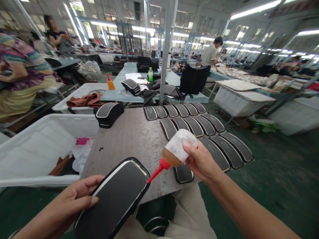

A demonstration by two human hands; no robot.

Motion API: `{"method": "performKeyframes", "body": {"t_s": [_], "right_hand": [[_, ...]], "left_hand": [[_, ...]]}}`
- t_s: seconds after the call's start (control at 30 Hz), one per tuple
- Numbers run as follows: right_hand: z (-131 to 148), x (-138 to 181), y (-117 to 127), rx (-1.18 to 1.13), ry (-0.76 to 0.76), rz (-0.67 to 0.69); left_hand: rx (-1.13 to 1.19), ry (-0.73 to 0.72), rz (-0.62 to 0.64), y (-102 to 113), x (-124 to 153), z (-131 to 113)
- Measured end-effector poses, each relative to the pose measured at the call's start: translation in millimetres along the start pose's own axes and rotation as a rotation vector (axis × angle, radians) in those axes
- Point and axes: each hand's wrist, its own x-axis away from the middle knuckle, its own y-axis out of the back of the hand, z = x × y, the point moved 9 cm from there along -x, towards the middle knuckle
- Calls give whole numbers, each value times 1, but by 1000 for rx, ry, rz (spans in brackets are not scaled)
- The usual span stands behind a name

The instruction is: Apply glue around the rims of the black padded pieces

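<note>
Left hand: the left hand point(74, 199) grips a black padded piece point(114, 199) from its left edge, thumb laid over the top face, fingers curled under it; the piece is tilted up off the near edge of the counter point(124, 139).
Right hand: the right hand point(200, 161) is wrapped round a squeeze bottle point(177, 149), fingers and thumb pressed on its cloudy body.
Bottle: tipped down to the left, amber liquid pooled at the neck, red nozzle point(156, 172) touching the upper right rim of the held piece.
Held piece: black face with a pale border along its edge (the nozzle tip meets that border).
Counter: grey, scuffed, with rows of like black pieces point(204, 132) laid flat across its right half, one more point(183, 173) just under the bottle.
Stack: a pile of the same pieces point(108, 114) at the far left corner of the counter.
Left of counter: a white bin point(37, 149) holding scraps, a second bin beyond it with brown material point(84, 99).
Background: another counter point(129, 89) with an orange bottle point(110, 83) and a green bottle point(150, 74); other people seated and standing at work, well apart from these hands.
</note>
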Motion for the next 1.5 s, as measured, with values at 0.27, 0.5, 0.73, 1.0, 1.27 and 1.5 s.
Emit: {"method": "performKeyframes", "body": {"t_s": [0.27,0.5,0.73,1.0,1.27,1.5], "right_hand": [[-1,-5,10,-72,106,-162],[-6,-6,15,-49,104,-225],[-10,-2,14,-36,105,-252],[-27,8,8,-31,75,-220],[-36,23,4,-2,106,-140],[-40,34,4,118,161,-76]], "left_hand": [[108,-32,-31,-9,-4,3],[126,-21,-131,-6,-9,7],[143,-50,-197,-9,-10,2],[170,-121,-167,-18,-18,-6],[234,-123,-192,-28,-23,-13],[241,-140,-263,-27,-24,-20]]}}
